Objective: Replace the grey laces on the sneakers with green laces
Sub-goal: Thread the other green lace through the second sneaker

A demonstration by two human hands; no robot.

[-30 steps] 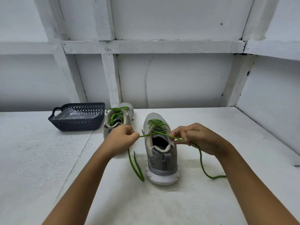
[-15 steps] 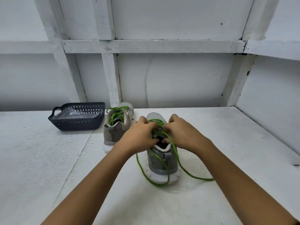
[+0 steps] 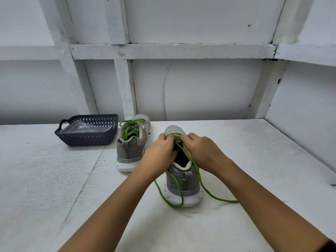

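Two grey sneakers stand heel-toward-me on the white table. The left sneaker [image 3: 133,146] carries a green lace tied at its top. Over the right sneaker [image 3: 183,182] both hands work at the tongue. My left hand [image 3: 160,153] and my right hand [image 3: 201,151] each pinch the green lace [image 3: 198,180] just above the shoe's opening, fingertips nearly meeting. The lace's loose ends trail down both sides of the heel and out across the table to the right. The upper eyelets are hidden by my hands.
A dark perforated basket [image 3: 89,139] with a clear plastic bag inside sits at the back left, beside the left sneaker. A white framed wall closes the back, and a side wall [image 3: 307,128] rises on the right.
A second ago my hands were apart, pulling the lace ends taut sideways. They have come together over the right sneaker's tongue, and the lace ends now hang slack around the heel.
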